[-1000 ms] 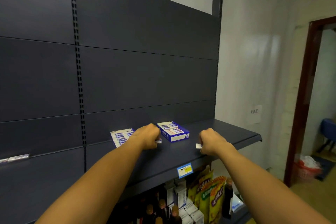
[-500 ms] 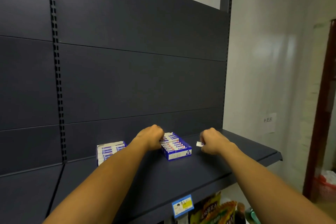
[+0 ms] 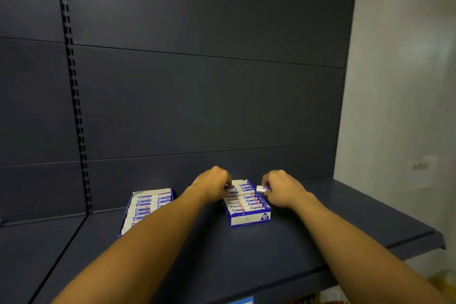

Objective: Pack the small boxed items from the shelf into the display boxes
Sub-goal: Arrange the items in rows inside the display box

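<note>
Two blue display boxes stand on the dark shelf (image 3: 345, 215). The right display box (image 3: 249, 215) holds rows of small white and blue boxed items. My left hand (image 3: 213, 184) is over its far left corner, fingers closed on a small boxed item (image 3: 229, 187) at the box's back row. My right hand (image 3: 283, 189) is at the box's far right corner and pinches another small white boxed item (image 3: 261, 189) just above the rim. The left display box (image 3: 145, 205) is full of the same items; my left forearm covers its near end.
Dark slotted back panels rise behind the shelf, with a slotted upright (image 3: 74, 96) at the left. A pale wall (image 3: 399, 106) lies to the right. The shelf's front edge (image 3: 417, 242) runs at the lower right, with coloured packets (image 3: 436, 284) below it.
The view has moved closer and tilted up. Both hands have travelled to the far end of the right display box, each carrying a small boxed item.
</note>
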`<state>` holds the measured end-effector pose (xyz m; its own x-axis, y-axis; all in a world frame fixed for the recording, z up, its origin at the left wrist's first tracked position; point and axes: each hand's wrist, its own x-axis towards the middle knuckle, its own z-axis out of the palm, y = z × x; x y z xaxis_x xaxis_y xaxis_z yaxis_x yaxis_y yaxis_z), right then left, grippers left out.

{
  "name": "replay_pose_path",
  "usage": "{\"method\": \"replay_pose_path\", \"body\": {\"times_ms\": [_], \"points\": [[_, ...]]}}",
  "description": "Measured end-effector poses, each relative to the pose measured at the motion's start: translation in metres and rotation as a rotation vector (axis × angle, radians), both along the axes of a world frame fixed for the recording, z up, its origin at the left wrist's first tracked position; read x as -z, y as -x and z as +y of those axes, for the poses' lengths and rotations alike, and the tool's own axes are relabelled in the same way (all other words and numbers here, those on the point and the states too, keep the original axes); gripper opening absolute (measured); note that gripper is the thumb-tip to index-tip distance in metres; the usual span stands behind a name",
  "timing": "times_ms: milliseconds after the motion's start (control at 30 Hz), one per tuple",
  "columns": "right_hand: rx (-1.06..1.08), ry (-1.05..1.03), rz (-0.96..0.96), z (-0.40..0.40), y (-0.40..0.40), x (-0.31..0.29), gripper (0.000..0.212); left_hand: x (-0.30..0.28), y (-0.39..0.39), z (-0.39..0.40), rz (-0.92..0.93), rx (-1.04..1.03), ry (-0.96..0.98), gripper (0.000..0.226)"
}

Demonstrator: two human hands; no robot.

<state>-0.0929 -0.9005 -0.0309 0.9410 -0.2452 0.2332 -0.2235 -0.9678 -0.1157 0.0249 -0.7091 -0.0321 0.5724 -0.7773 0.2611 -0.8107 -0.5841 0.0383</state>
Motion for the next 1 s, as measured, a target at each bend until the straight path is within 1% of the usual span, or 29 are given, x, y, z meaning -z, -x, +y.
{"method": "replay_pose_path", "body": {"times_ms": [300, 533, 733, 833, 1000], "points": [[-0.226, -0.005, -0.135, -0.022, -0.048, 0.019, 0.028, 0.012, -0.001, -0.016, -0.014, -0.111, 0.090, 0.028], [-0.314, -0.114, -0.236, -0.030, -0.073, 0.043, 0.022, 0.032, -0.003, -0.020, -0.017, -0.178, 0.161, 0.032], [-0.338, -0.072, -0.295, -0.032, -0.081, 0.057, 0.024, 0.041, 0.000, -0.026, -0.034, -0.156, 0.223, 0.033], [-0.332, -0.038, -0.280, -0.033, -0.083, 0.053, 0.025, 0.043, -0.001, -0.029, -0.025, -0.155, 0.238, 0.032], [-0.304, -0.008, -0.200, -0.037, -0.085, 0.055, 0.030, 0.050, -0.008, -0.038, -0.018, -0.162, 0.185, 0.032]]}}
